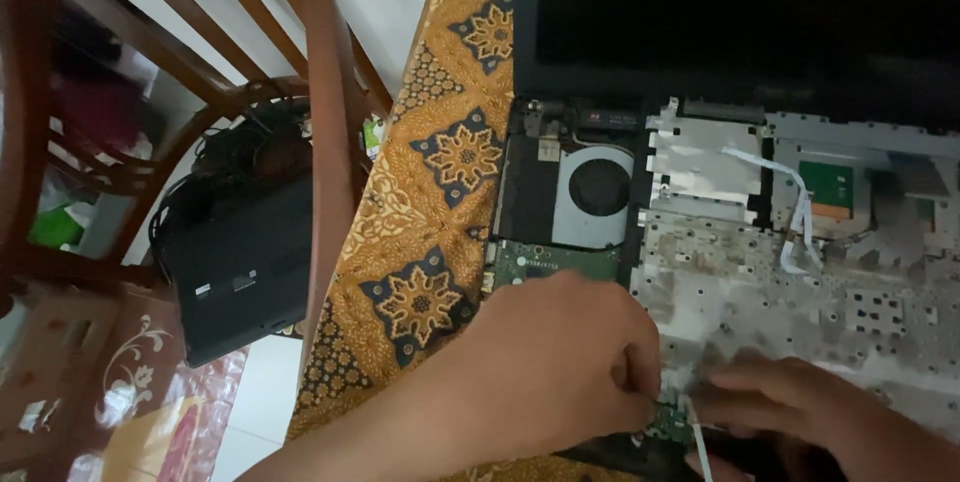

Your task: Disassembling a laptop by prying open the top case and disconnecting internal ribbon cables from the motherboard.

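Note:
An opened laptop [720, 272] lies on a table with its top cover off, showing a round cooling fan [598, 189], a green circuit board [545, 262] and a silvery metal frame. My left hand [560, 362] rests on the laptop's near left part, fingers pinched together by a small green board [668, 424]. My right hand [800, 412] comes in from the lower right and its fingertips meet the left hand's there. A thin white ribbon cable [700, 450] runs down from that spot. The hands hide what the fingers grip.
A yellow-brown patterned cloth [430, 222] covers the table. The dark laptop screen [730, 12] stands behind. A wooden chair [320, 92] is at the left, with a black case [240, 262] and cables on its seat. Another white ribbon cable [800, 212] crosses the frame.

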